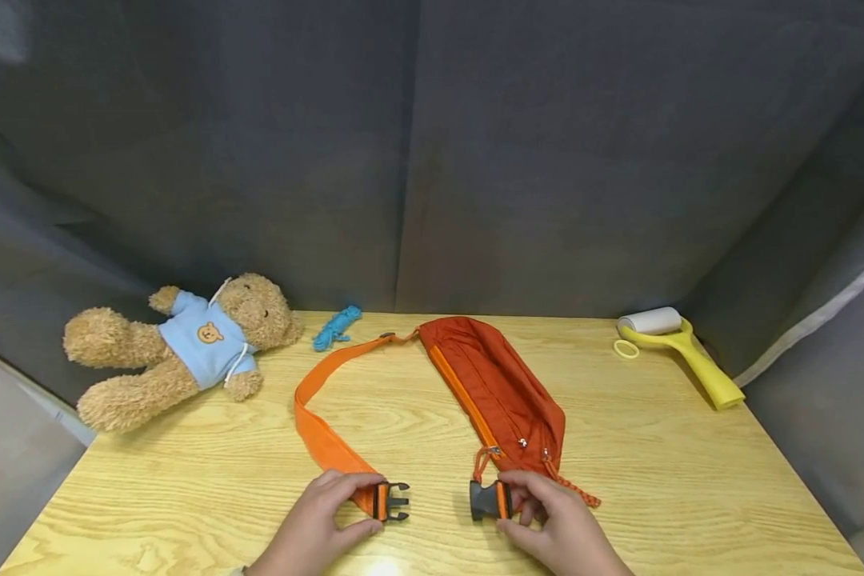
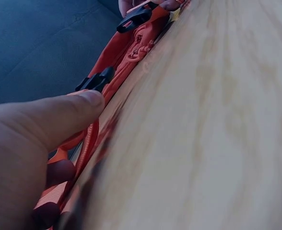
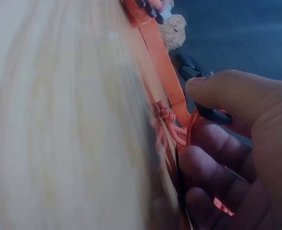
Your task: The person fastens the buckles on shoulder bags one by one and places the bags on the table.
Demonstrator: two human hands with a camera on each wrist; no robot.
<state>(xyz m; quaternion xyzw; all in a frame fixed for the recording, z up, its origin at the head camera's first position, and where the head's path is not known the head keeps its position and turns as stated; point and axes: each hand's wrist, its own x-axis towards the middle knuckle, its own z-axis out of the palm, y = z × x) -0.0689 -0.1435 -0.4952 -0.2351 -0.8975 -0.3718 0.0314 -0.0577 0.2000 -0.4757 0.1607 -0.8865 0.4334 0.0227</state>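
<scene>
A red-orange waist bag (image 1: 493,392) lies on the wooden table, its orange strap (image 1: 324,432) curving round to the left. My left hand (image 1: 324,516) pinches the black prong half of the buckle (image 1: 398,502) between thumb and fingers; the prongs point right. Facing it, the black socket half (image 1: 484,501) is pinched by my right hand (image 1: 554,516). A gap separates the two halves. In the left wrist view the prong half (image 2: 97,80) stands past my thumb. The right wrist view shows the socket half (image 3: 193,69) by my thumb, near the zip-pull cords (image 3: 172,122).
A teddy bear (image 1: 205,336) in a light blue top lies at the back left. Blue cord (image 1: 337,328) sits beside it. A yellow-handled roller (image 1: 691,352) and a small yellow ring (image 1: 626,349) lie at the back right. Dark cloth (image 1: 518,160) hangs behind the table.
</scene>
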